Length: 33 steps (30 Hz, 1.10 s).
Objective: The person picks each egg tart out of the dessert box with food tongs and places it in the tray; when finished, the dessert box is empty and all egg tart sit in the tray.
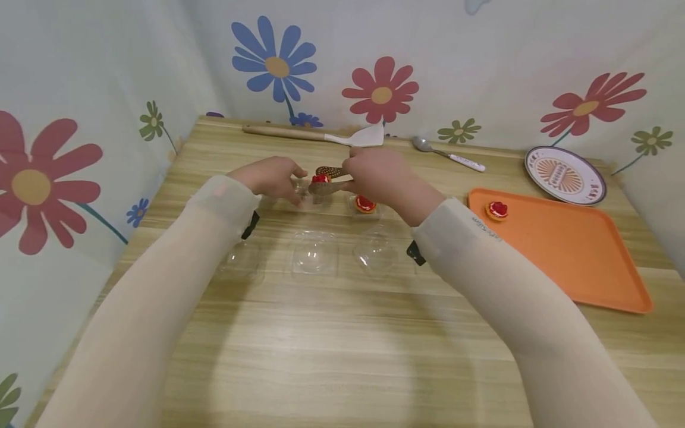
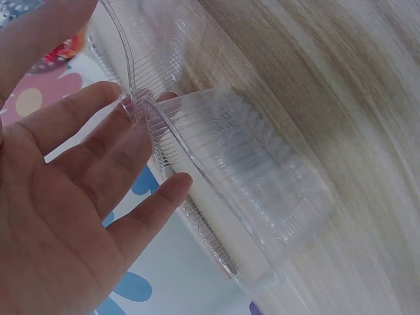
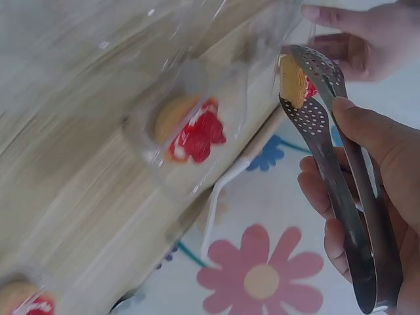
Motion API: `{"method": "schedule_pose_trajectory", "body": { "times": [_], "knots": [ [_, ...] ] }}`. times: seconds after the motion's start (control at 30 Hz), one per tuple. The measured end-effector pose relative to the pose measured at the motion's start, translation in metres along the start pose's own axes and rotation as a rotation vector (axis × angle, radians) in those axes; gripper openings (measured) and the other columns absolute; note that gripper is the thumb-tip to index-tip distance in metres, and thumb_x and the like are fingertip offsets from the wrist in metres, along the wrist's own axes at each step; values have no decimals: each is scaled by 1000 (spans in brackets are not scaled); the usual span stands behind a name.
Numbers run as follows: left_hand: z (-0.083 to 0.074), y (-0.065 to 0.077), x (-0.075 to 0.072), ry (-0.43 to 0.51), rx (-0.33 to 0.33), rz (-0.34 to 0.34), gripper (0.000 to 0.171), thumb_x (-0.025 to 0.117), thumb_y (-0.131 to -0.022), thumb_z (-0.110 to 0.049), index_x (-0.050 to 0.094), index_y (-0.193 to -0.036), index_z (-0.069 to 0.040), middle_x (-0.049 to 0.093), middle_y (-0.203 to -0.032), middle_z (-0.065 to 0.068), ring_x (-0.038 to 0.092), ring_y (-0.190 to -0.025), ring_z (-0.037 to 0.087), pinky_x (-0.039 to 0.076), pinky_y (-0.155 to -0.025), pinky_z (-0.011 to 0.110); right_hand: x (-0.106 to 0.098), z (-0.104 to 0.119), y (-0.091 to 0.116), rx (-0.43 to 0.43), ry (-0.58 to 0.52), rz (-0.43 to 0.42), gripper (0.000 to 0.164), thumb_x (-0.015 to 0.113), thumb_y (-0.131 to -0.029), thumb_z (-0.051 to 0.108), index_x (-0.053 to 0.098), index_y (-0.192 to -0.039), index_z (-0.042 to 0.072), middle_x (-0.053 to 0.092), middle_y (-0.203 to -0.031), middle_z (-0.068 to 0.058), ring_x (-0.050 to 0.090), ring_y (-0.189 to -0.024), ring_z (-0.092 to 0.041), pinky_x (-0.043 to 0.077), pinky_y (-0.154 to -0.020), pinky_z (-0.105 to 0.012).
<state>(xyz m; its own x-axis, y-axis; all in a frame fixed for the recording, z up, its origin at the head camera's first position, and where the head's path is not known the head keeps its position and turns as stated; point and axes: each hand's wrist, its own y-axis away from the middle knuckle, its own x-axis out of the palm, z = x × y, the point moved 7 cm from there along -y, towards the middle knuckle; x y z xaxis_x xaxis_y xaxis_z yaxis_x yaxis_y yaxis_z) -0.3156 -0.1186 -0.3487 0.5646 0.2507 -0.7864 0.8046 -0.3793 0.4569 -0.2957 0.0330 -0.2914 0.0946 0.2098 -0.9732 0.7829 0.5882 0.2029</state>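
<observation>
My right hand (image 1: 382,178) grips metal tongs (image 3: 354,223) with perforated ends. Between those ends sits a small tart (image 3: 292,82) with red topping, tilted on its side in the right wrist view. My left hand (image 1: 273,178) has its fingers spread at a clear plastic box (image 2: 249,177), fingertips against its folded edge; the thumb stands apart from it. The tart in the tongs is over or at this box in the head view; whether it touches the box I cannot tell. Just right of it, another tart (image 1: 365,204) sits in a clear box.
Several clear plastic boxes (image 1: 314,254) stand nearer on the wooden table. An orange tray (image 1: 567,249) at the right bears one tart (image 1: 498,210). A patterned plate (image 1: 565,176) lies behind it. A white spatula (image 1: 366,137) and a spoon (image 1: 446,154) lie along the wall.
</observation>
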Motion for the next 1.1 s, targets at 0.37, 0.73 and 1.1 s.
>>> {"method": "schedule_pose_trajectory", "body": {
  "times": [0.37,0.73,1.1],
  "knots": [
    [2,-4,1,-8,14,-20,75,77,-86,-23,42,-149,-3,49,-146,19,51,-129,36,35,-111,53,5,-62,43,106,-36,-53,37,66,-94,44,71,-118,17,62,-104,-4,61,-87,-23,51,-64,-41],
    [1,-2,1,-15,39,-21,75,76,-87,-22,41,-149,-1,49,-145,22,52,-128,37,34,-110,54,20,-134,112,249,-122,-33,37,64,-97,36,68,-123,9,60,-110,-11,59,-86,-26,50,-67,-44],
    [1,-8,2,-30,64,-22,74,76,-87,-22,42,-149,0,47,-147,22,51,-129,38,36,-109,54,48,-210,178,420,-167,-10,62,54,-99,50,56,-138,2,53,-133,-28,52,-116,-46,45,-88,-65]
  ]
}}
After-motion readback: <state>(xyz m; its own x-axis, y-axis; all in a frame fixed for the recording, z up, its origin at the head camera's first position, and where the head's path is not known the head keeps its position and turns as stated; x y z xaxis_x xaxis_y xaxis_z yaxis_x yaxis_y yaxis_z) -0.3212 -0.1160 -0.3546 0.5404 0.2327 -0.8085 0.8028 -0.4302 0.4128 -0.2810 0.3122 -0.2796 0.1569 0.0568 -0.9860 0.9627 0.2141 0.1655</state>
